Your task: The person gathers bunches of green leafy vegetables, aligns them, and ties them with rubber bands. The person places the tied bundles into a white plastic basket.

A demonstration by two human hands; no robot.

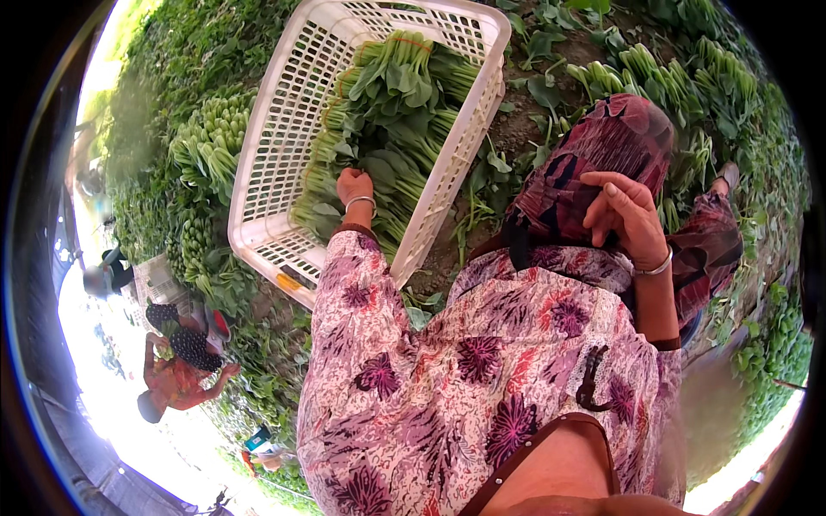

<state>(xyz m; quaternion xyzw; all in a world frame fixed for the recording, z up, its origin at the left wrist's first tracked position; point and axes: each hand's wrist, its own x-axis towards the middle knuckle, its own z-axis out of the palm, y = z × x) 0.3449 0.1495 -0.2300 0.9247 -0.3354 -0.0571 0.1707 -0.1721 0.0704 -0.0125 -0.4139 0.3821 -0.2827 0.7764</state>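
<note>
My left hand (355, 186), with a metal bangle at the wrist, reaches into a white plastic crate (439, 187). Its fingers are curled against the leaves of bundled leafy greens (403, 151); leaves and knuckles hide whether they grip any. Bundles tied with orange bands lie in rows along the crate's sides, stems outward. One tied bundle (403, 71) rests on top at the far end. Above my lap, close to my patterned trouser knee (600, 148), hovers my right hand (623, 209). Nothing is in it, and its fingers are loosely bent and apart.
Harvested greens (213, 138) lie piled left of the crate, and further bunches (645, 71) lie beyond my knee. Soil (439, 248) shows between crate and leg. At left, a person (181, 380) sits handling greens near another crate (155, 284).
</note>
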